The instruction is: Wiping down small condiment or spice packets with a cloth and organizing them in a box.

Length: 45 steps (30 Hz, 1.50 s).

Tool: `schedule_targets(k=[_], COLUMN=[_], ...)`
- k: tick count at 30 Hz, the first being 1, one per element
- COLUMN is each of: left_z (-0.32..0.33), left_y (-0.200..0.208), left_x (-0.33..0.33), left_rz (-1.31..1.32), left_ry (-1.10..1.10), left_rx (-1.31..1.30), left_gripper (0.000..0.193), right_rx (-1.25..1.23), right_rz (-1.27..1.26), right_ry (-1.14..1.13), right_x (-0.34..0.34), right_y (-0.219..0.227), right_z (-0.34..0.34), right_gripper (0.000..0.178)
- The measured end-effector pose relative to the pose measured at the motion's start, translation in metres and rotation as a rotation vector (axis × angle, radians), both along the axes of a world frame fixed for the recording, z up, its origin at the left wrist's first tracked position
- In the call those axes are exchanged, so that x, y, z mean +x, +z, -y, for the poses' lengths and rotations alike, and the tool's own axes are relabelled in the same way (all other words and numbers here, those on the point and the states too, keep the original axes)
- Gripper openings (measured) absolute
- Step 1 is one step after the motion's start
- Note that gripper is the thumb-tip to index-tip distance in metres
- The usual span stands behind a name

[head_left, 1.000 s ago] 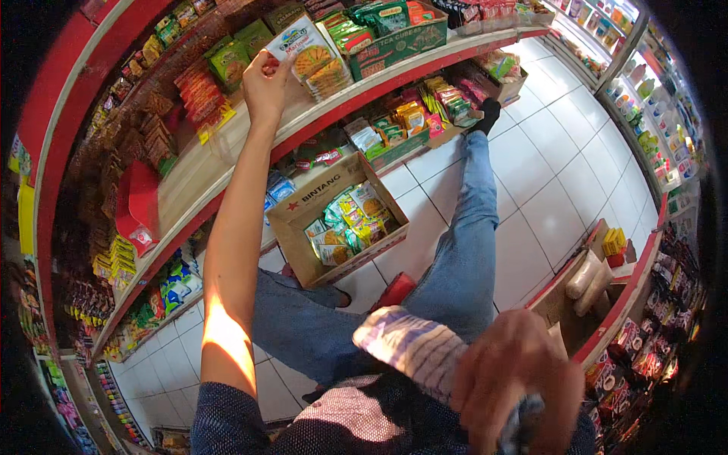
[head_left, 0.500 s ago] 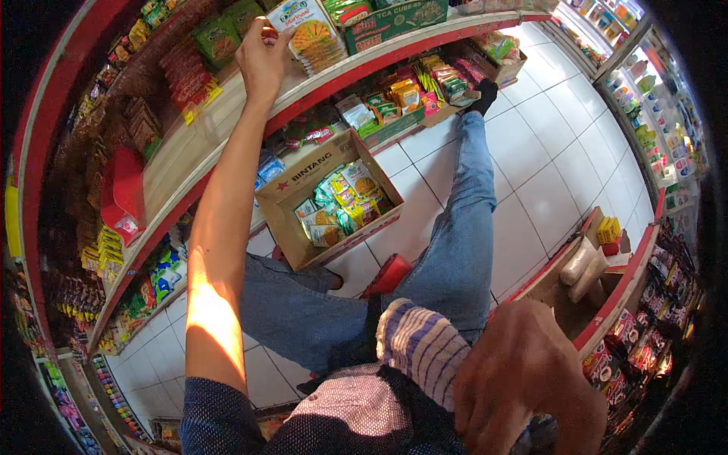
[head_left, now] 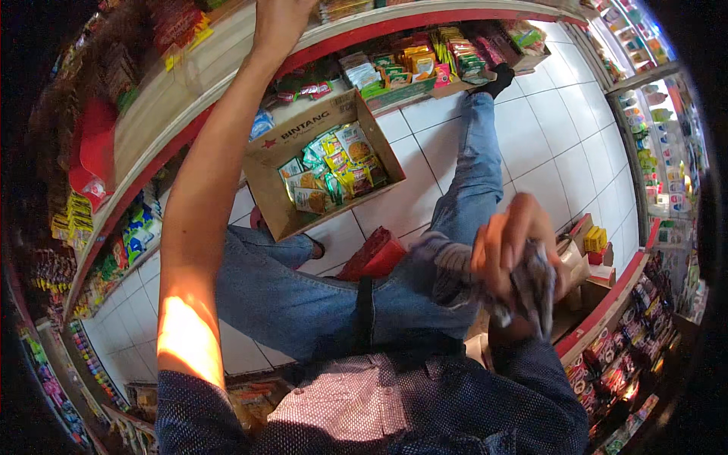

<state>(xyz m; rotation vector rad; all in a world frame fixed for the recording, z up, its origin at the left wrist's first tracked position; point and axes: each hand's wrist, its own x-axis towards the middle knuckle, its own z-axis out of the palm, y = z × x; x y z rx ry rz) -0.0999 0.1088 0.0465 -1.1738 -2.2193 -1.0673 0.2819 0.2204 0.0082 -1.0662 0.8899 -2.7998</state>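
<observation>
1. Left hand (head_left: 285, 14) is over the upper shelf (head_left: 182, 87), near its red front edge; its fingers run out of view, so I cannot tell whether they are spread or pinching anything.
2. Right hand (head_left: 519, 243) is closed round a bunched striped cloth (head_left: 453, 258) near the right thigh, well apart from the shelf's front edge. One end sticks out leftward, blurred.
3. Gathering that loose end into the palm seems wise: a compact pad should be less likely to snag the packets (head_left: 345, 9) by the shelf's front edge, just right of the left hand.
4. Those packets probably bend easily, so a light grip by their edges would suit.
5. Below the shelf sits an open box (head_left: 311, 136), sachets (head_left: 353, 155) loose inside. Its near edge faces the legs, so steady knees should avoid a knock.
</observation>
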Motion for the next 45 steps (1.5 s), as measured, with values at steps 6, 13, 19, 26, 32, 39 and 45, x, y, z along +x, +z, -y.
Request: schedule_targets(k=[6, 13, 19, 26, 32, 39, 45], left_z=[0.004, -0.002, -0.002, -0.003, 0.000, 0.013, 0.048], left_y=[0.006, 0.030, 0.028, 0.019, 0.015, -0.046, -0.216], left_x=[-0.002, -0.003, -0.014, -0.012, -0.009, 0.028, 0.097], left_rz=[0.093, -0.041, 0.061, -0.006, -0.016, -0.465, 0.171], left_ry=[-0.121, -0.107, -0.056, 0.019, 0.121, 0.171, -0.206], left_rx=[0.274, 0.097, 0.101, 0.132, 0.100, 0.294, -0.207], left_gripper=[0.052, 0.034, 0.029, 0.033, 0.038, 0.038, 0.038], right_rx=[0.310, 0.453, 0.364, 0.355, 0.371, 0.025, -0.132], right_rz=[0.631, 0.943, 1.029, 1.085, 1.070, 1.466, 1.317], right_ry=[-0.515, -0.477, -0.431, -0.470, -0.495, -0.751, -0.657], right_x=[-0.009, -0.024, -0.035, -0.037, -0.038, -0.037, -0.030], right_y=[-0.045, -0.118, -0.126, -0.124, -0.129, -0.137, -0.153], right_z=[-0.015, -0.019, -0.022, -0.024, -0.025, -0.035, -0.039], right_gripper=[0.067, 0.048, 0.040, 0.039, 0.038, 0.032, 0.031])
